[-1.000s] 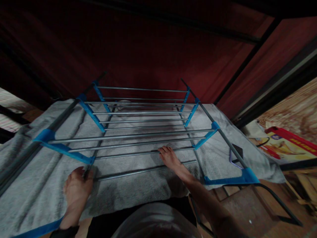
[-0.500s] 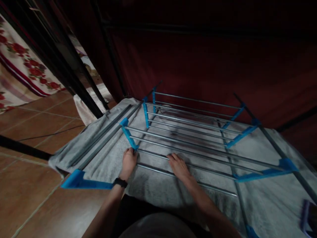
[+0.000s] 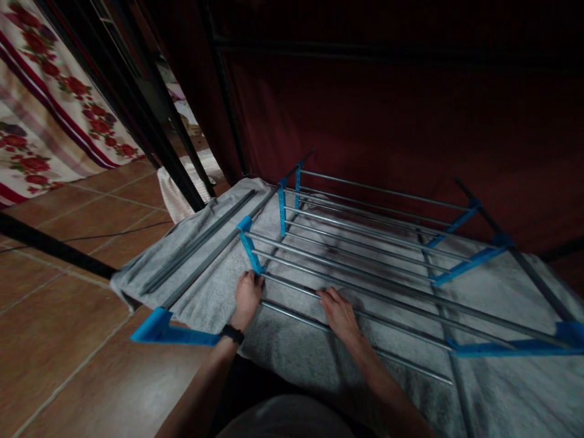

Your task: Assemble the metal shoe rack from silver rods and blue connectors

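Observation:
A partly joined rack of metal rods and blue plastic brackets lies on a grey cloth. My left hand (image 3: 247, 297), with a black band at the wrist, is closed around the lower end of a blue bracket (image 3: 249, 248), where a metal rod (image 3: 292, 284) meets it. The grip itself is partly hidden by the fingers. Further right along that same rod, my right hand (image 3: 338, 311) has its fingers curled over it. Nearer my body, another metal rod (image 3: 296, 316) runs below both hands. One more blue bracket (image 3: 177, 333) sticks out at the left front, on a dark side pole (image 3: 201, 263).
Two grey poles (image 3: 198, 243) lie on the grey cloth (image 3: 214, 304) at the left. A dark red curtain (image 3: 387, 121) hangs behind the rack. Black frame posts (image 3: 164, 164) stand at the left, over a tiled floor (image 3: 64, 328) with a thin cable (image 3: 114, 234).
The view has swung slightly left, so the rack appears further right. Both hands keep their places on the rack.

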### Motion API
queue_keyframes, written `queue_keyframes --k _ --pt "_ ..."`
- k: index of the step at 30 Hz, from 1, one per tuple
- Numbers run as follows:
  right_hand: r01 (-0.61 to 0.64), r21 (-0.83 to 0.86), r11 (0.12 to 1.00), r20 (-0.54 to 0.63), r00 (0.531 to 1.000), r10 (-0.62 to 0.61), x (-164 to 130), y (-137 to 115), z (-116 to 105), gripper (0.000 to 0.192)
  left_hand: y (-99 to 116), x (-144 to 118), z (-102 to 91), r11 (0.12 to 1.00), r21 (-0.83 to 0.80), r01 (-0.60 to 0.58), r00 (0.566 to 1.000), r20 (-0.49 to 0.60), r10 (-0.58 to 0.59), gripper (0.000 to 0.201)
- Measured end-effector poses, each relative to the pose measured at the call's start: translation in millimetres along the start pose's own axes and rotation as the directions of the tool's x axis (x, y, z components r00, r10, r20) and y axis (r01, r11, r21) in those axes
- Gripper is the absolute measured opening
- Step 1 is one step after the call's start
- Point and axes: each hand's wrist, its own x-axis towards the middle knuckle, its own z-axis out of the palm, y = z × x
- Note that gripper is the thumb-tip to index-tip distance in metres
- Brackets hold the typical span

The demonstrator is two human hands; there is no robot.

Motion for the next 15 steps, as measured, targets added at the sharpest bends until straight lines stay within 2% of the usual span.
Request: queue_keyframes --k 8,15 --pt "0.012 0.023 1.000 -0.033 0.999 -0.011 -3.8 2.9 -4.9 0.035 3.8 -0.3 -9.2 0.998 0.061 0.009 1.000 0.025 -0.010 0.016" --pt "0.006 0.032 0.999 -0.023 1.000 -0.005 -9.2 6.9 -2.2 0.039 -0.1 -0.3 -0.9 0.999 0.017 0.034 0.997 0.071 -0.035 0.014"
